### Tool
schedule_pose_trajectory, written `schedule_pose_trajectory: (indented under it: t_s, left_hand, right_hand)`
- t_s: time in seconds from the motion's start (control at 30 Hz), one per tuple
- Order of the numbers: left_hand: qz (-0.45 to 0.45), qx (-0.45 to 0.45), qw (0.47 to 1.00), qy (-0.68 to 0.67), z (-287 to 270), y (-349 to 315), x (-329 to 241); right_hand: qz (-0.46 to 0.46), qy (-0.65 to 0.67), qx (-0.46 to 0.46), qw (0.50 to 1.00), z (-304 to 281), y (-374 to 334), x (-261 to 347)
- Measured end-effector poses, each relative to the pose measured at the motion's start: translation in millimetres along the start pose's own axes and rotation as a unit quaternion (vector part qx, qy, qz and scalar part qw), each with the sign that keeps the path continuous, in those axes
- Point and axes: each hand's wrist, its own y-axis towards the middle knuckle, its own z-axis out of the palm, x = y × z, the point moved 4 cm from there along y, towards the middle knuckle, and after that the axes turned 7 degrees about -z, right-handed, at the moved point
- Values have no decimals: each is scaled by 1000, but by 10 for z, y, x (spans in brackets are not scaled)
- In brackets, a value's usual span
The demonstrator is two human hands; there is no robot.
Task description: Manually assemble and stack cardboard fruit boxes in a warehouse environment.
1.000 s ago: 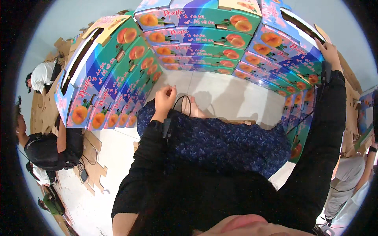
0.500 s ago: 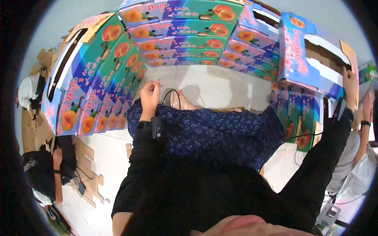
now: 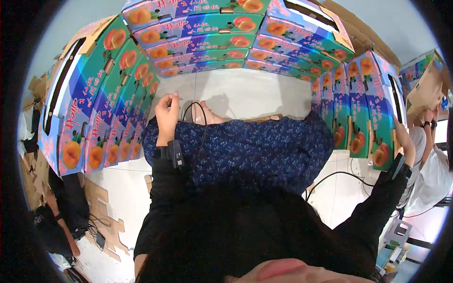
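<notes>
My left hand (image 3: 167,114) hovers above my lap with its fingers curled in and nothing visible in them. On the right, my right hand (image 3: 404,139) lies along the near end of the topmost fruit carton (image 3: 370,89), fingers stretched against it; part of the hand's far side is hidden. This carton is blue, pink and green with printed peaches and a dark handle slot in a white strip, and sits on the right stack (image 3: 340,111) of like cartons.
Matching stacks stand at the left (image 3: 89,104), far middle (image 3: 198,35) and far right (image 3: 302,40). A black cable (image 3: 330,177) runs to my right arm. Flattened cardboard (image 3: 101,207) lies at lower left. Co-workers are at both sides; one at right handles a brown carton (image 3: 424,89).
The carton at my right hand has come down from its raised, tilted position onto the right stack. My right hand has moved down and nearer. My left hand stays curled.
</notes>
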Motion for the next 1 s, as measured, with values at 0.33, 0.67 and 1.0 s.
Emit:
schedule_pose_trajectory:
  t_s: [0.33, 0.67, 1.0]
  left_hand:
    - [33, 25, 999, -32, 43, 33, 80]
    - [13, 25, 999, 20, 52, 31, 140]
    - [8, 30, 999, 27, 34, 10, 78]
  right_hand:
    - [184, 187, -22, 965, 8, -113, 1301]
    - [227, 63, -107, 966, -41, -12, 1166]
    - [223, 59, -89, 969, -24, 28, 997]
